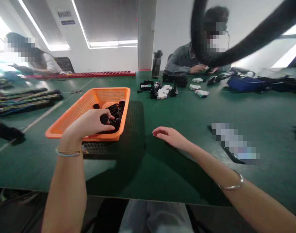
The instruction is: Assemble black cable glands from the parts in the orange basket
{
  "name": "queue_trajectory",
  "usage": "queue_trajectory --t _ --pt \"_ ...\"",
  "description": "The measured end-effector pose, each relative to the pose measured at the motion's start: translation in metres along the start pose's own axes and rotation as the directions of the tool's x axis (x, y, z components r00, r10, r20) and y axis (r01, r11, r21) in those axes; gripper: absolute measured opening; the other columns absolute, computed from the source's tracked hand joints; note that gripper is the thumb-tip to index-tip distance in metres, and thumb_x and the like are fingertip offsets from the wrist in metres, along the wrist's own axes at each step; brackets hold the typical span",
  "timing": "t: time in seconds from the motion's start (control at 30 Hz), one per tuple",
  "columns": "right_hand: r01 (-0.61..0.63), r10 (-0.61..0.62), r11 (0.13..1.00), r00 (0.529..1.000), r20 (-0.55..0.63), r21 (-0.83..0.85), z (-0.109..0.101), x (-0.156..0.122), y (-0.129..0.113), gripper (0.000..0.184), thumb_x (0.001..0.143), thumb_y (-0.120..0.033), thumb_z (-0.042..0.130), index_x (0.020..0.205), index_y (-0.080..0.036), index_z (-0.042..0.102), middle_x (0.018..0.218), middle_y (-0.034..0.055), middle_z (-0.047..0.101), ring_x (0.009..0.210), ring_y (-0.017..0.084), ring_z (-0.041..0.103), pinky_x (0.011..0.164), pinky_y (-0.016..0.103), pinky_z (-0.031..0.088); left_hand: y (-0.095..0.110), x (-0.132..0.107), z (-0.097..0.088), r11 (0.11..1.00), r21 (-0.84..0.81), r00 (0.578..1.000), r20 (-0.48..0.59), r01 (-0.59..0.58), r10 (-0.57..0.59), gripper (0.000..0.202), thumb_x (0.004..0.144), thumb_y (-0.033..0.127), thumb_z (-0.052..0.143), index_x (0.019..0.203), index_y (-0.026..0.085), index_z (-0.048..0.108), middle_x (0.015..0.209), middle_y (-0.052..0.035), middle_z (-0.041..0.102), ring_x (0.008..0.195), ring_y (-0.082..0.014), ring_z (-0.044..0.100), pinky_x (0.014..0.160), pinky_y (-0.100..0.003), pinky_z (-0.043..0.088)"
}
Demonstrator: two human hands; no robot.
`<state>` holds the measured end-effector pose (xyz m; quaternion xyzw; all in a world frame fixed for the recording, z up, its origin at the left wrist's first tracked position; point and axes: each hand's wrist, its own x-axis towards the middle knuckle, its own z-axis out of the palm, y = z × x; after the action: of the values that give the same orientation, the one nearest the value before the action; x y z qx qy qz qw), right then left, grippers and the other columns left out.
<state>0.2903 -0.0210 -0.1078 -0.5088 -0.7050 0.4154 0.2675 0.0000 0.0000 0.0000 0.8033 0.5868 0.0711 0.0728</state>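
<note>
My left hand (91, 121) reaches into an orange plastic basket (65, 115), fingers and thumb curled around a small round black part (104, 119). More black parts, some ring-shaped, lie in a pile (117, 113) at the basket's right end, partly hidden by the hand. One lone black piece (96, 106) sits just beyond my knuckles. To the right of the basket, my right hand (170, 136) hovers low over the green table with loosely bent fingers apart from the thumb. Nothing shows in it.
Bundled cables (24, 100) lie at the left. Black and white connector pieces (162, 90) stand beyond the basket near a dark bottle (157, 64). A phone-like slab (232, 142) lies at the right. Two people sit across the green table (128, 174); a dark curved tube (245, 45) hangs upper right.
</note>
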Motion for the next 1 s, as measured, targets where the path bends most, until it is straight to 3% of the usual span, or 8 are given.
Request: queue_trajectory --t 0.13,0.33,0.47,0.57,0.63,0.8,0.9,1.0 --pt "0.01 -0.01 1.0 1.0 -0.01 0.015 -0.001 0.0 0.002 0.019 0.08 -0.019 0.052 0.093 -0.019 0.066 0.099 0.0052 0.069 0.093 0.018 0.063 0.089 0.036 0.047 0.001 0.001 0.006 0.995 0.093 0.999 -0.01 0.031 -0.031 0.019 0.063 0.024 0.054 0.079 0.019 0.063 0.067 -0.0022 0.064 0.059 -0.0179 0.056 0.055 -0.026 0.038" --pt "0.013 -0.013 0.999 1.0 -0.024 0.039 -0.001 0.0 0.001 0.018 0.079 -0.019 0.052 0.09 -0.019 0.066 0.095 0.005 0.069 0.09 0.017 0.063 0.087 0.035 0.046 -0.001 0.004 0.005 0.987 -0.16 0.952 -0.304 -0.03 -0.021 0.027 0.063 0.018 0.053 0.085 0.017 0.067 0.075 -0.0034 0.068 0.068 -0.0176 0.06 0.063 -0.026 0.043" --pt "0.035 -0.031 0.986 0.999 -0.022 0.166 0.0 0.0 -0.001 0.018 0.08 -0.025 0.053 0.09 -0.018 0.066 0.088 0.0041 0.068 0.076 0.014 0.062 0.071 0.029 0.048 0.023 0.003 0.014 0.914 -0.292 0.889 -0.439 -0.282 0.133 0.018 0.067 0.017 0.055 0.08 0.016 0.068 0.076 -0.0019 0.067 0.068 -0.0138 0.058 0.068 -0.024 0.046" --pt "0.052 -0.083 0.92 0.994 0.064 0.389 0.002 -0.003 -0.007 0.027 0.078 -0.038 0.057 0.095 -0.018 0.064 0.087 0.0035 0.066 0.068 0.011 0.06 0.056 0.023 0.046 0.057 0.002 0.037 0.803 -0.277 0.811 -0.448 -0.527 0.377 0.015 0.069 0.013 0.057 0.079 0.017 0.067 0.076 -0.0008 0.064 0.07 -0.0119 0.058 0.068 -0.023 0.046" --pt "0.051 -0.15 0.848 0.978 0.147 0.528 0.004 -0.007 -0.012 0.036 0.073 -0.046 0.064 0.095 -0.018 0.063 0.086 0.0027 0.065 0.068 0.011 0.061 0.053 0.022 0.046 0.078 0.001 0.058 0.748 -0.281 0.78 -0.414 -0.601 0.47 0.015 0.072 0.012 0.056 0.082 0.017 0.067 0.079 -0.0015 0.062 0.072 -0.0116 0.058 0.067 -0.022 0.046" --pt "-0.004 -0.116 0.803 0.98 0.163 0.596 0.004 -0.008 -0.014 0.036 0.061 -0.042 0.077 0.081 -0.016 0.063 0.07 -0.0007 0.063 0.06 0.01 0.059 0.052 0.021 0.047 0.102 0.007 0.106 0.76 -0.332 0.822 -0.343 -0.559 0.455 0.018 0.073 0.008 0.051 0.084 0.017 0.062 0.083 -0.0028 0.055 0.074 -0.0137 0.056 0.066 -0.025 0.046" --pt "-0.046 0.003 0.787 0.997 0.071 0.616 -0.001 -0.004 -0.008 0.036 0.057 -0.031 0.081 0.085 -0.017 0.065 0.079 0.0 0.066 0.064 0.01 0.06 0.058 0.022 0.05 0.1 0.017 0.123 0.717 -0.465 0.844 -0.41 -0.519 0.345 0.032 0.067 0.008 0.053 0.098 0.016 0.053 0.102 -0.0068 0.05 0.095 -0.0182 0.053 0.083 -0.031 0.047" --pt "-0.069 0.114 0.766 0.993 -0.029 0.639 -0.007 0.0 -0.001 0.031 0.055 -0.024 0.081 0.082 -0.018 0.066 0.074 -0.0016 0.066 0.062 0.009 0.059 0.061 0.023 0.05 0.094 0.031 0.134 0.631 -0.651 0.903 -0.364 -0.422 0.228 0.045 0.062 0.008 0.053 0.105 0.017 0.042 0.11 -0.0084 0.044 0.107 -0.0201 0.047 0.097 -0.038 0.041"
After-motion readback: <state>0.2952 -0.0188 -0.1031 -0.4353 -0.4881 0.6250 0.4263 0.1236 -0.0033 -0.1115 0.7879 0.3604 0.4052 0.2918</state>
